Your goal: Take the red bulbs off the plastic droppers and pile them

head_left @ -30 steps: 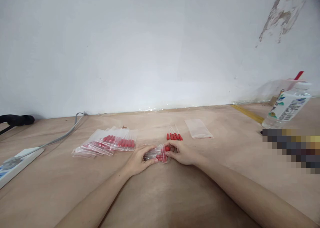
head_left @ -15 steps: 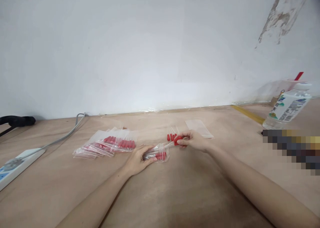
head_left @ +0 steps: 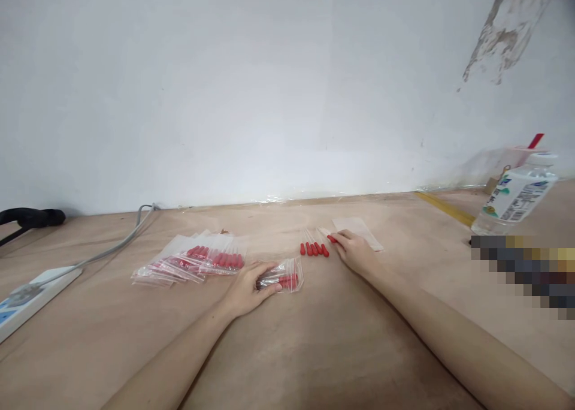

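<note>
My left hand (head_left: 249, 288) is closed round a clear zip bag (head_left: 294, 265) on the table, thumb along its near side. Inside the bag show the red bulbs (head_left: 287, 281) of droppers. Just right of it, several loose droppers (head_left: 315, 250) lie in a row, red bulbs towards me and thin clear stems pointing away. At the right end of that row, my right hand (head_left: 353, 249) has its fingertips on the red bulb of another dropper (head_left: 332, 238); its thumb is mostly hidden. Behind that hand lies a flat, clear bag (head_left: 359, 229).
Filled bags of red-bulbed droppers (head_left: 193, 260) lie overlapping at left. A power strip (head_left: 40, 296) with a grey cable (head_left: 121, 243) and a black object (head_left: 38, 218) are farther left. At right stand a plastic bottle (head_left: 516, 197) and a yellow strip (head_left: 447, 208). A wall rises behind.
My right hand has moved slightly right from beside the bag. More red bulbs now lie in the loose row. My left hand stays on the bag.
</note>
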`<move>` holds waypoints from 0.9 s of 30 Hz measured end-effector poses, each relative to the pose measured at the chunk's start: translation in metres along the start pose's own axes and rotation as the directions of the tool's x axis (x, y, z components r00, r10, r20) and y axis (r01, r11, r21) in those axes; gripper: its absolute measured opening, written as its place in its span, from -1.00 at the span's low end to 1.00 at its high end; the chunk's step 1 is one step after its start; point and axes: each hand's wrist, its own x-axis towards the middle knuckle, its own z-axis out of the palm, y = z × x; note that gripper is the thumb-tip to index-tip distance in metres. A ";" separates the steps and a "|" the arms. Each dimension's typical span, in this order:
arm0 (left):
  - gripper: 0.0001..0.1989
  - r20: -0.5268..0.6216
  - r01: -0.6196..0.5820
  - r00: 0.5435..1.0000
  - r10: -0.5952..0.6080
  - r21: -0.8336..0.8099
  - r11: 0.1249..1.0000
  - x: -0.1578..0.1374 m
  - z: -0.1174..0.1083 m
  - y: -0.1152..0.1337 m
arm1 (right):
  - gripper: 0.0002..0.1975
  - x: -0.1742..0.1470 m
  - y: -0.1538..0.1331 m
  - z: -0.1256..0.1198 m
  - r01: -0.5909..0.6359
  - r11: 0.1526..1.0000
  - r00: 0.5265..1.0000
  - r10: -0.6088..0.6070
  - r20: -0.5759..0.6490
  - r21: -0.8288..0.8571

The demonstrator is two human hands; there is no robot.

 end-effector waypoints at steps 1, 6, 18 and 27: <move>-0.56 -0.002 0.000 1.000 0.000 -0.002 1.000 0.000 0.000 0.000 | -0.72 -0.001 -0.001 0.004 0.010 1.000 0.999 -0.009 0.041 -0.027; -0.57 0.001 -0.014 1.000 0.014 -0.002 1.000 0.000 0.001 0.000 | -0.74 0.001 0.000 0.012 0.039 0.999 0.993 -0.035 0.111 -0.037; -0.57 0.000 -0.015 1.000 0.015 -0.016 1.000 0.001 0.000 0.002 | -0.70 -0.003 -0.005 0.009 -0.108 0.994 0.994 0.108 0.001 0.027; -0.57 0.028 -0.080 0.996 0.080 -0.009 0.997 0.001 -0.003 0.006 | -0.84 -0.012 -0.061 0.000 0.141 0.893 0.981 -0.184 0.061 0.427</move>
